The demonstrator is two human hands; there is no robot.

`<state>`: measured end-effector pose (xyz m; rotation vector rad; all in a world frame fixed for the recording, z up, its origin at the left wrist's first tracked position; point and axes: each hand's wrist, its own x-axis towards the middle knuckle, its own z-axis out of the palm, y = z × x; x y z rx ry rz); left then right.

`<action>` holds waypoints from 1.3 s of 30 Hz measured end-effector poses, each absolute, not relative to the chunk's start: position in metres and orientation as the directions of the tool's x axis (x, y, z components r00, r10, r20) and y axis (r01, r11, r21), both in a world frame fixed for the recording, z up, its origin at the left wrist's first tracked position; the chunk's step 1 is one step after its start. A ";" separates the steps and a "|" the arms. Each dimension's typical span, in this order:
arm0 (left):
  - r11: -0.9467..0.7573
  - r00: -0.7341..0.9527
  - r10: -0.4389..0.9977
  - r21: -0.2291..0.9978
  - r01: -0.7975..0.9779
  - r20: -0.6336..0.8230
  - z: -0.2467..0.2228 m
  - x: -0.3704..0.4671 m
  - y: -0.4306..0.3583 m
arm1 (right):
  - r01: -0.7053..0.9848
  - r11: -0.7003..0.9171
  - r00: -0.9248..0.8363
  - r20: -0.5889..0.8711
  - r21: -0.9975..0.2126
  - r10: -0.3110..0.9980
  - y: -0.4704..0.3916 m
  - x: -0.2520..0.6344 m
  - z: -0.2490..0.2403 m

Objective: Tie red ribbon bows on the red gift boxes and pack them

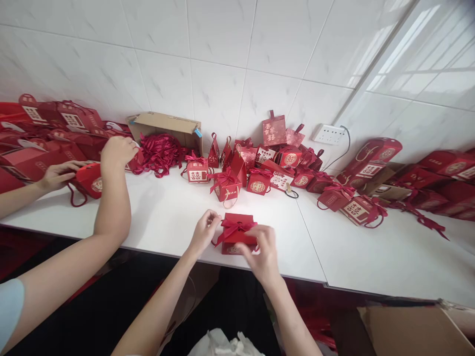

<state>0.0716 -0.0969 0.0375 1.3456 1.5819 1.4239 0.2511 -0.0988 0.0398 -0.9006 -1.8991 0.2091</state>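
A small red gift box (237, 247) with gold print stands upright near the table's front edge, a dark red ribbon bow (237, 227) tied across its top. At its left side is my left hand (204, 232), its fingers curled together close to the bow; whether a ribbon end or cord lies in them is hidden. My right hand (263, 249) hovers over the box's right side, slightly blurred, thumb and fingers apart around the bow's right part. Just behind stands another ribboned red box (226, 190) with a rope handle.
At the left a co-worker's hands (117, 151) handle a red box (91, 180). Behind, a cardboard box (166, 121) stands by a heap of red ribbons (159, 151). Several red gift boxes (291, 158) crowd the wall, below a power strip (329, 134). More boxes (371, 158) lie right.
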 end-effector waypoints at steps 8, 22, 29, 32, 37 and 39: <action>-0.321 0.245 0.944 0.775 0.545 0.219 0.066 0.070 -0.078 | 0.515 0.836 -0.459 0.762 -0.191 0.457 -0.109 0.218 0.028; -0.181 0.197 0.974 0.911 0.371 0.114 0.043 0.084 -0.075 | 0.337 0.914 -0.379 0.856 -0.224 0.350 -0.102 0.229 0.023; -0.151 0.178 0.979 0.930 0.336 0.094 0.043 0.085 -0.075 | 0.281 0.943 -0.492 0.816 -0.180 0.302 -0.106 0.239 0.025; -0.147 0.161 0.982 0.944 0.295 0.103 0.042 0.086 -0.073 | 0.265 0.951 -0.553 0.782 -0.161 0.287 -0.117 0.246 0.027; -0.167 0.047 0.985 0.983 0.075 0.164 0.029 0.091 -0.074 | 0.198 0.920 -0.475 0.788 -0.339 0.393 -0.132 0.274 0.019; -0.166 -0.044 0.986 0.982 -0.093 0.163 0.020 0.094 -0.076 | 0.283 0.815 -0.294 0.764 -0.505 0.575 -0.128 0.292 0.011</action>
